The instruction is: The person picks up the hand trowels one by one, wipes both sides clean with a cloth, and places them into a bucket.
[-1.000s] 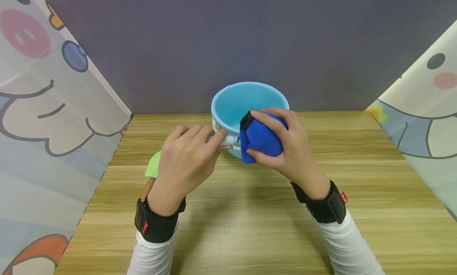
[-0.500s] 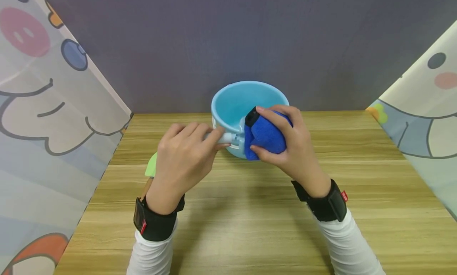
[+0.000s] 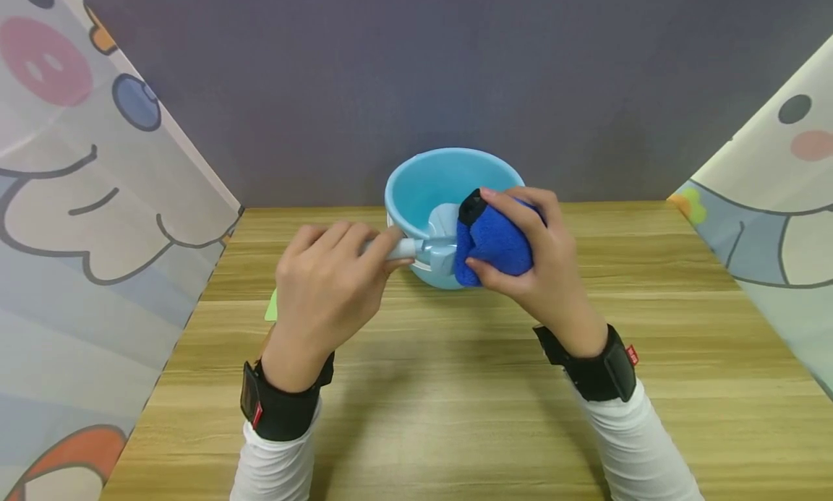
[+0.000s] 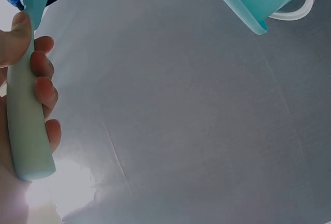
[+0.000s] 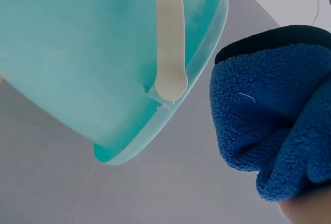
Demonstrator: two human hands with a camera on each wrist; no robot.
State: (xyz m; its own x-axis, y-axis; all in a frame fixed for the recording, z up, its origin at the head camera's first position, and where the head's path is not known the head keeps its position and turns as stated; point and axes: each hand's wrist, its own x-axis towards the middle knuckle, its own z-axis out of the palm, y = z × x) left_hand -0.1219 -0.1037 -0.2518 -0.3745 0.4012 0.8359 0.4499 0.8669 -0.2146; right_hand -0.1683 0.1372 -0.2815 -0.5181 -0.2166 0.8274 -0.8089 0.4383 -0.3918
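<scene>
The person's left hand (image 3: 332,291) held the pale blue tool (image 3: 400,249), its fingers curled round the handle and the thumb lying along it near the neck. The handle's butt end stuck out below the fingers in the left wrist view. In the head view the tool pointed toward 3 o'clock, its light blue head running to the blue cloth (image 3: 501,241), which covered the far part of that head. The right hand (image 3: 534,248) gripped the bunched cloth, thumb nearest the person and fingers over the top; a black patch (image 3: 471,208) showed at the cloth's 11 o'clock edge.

The blue bucket (image 3: 426,172) stood open at 12 o'clock on the wooden table (image 3: 455,414), just beyond the tool and cloth, which hid part of its near rim. In the right wrist view the cloth, at 3 o'clock, was apart from the bucket's rim, and a white bucket handle (image 5: 170,38) hung across the wall.

At about 9 o'clock from the left hand lay a green piece (image 3: 271,307), mostly hidden by that hand. Black bands (image 3: 286,407) circled both wrists above white sleeves (image 3: 273,465). A dark grey backdrop (image 3: 390,74) rose at 12 o'clock.
</scene>
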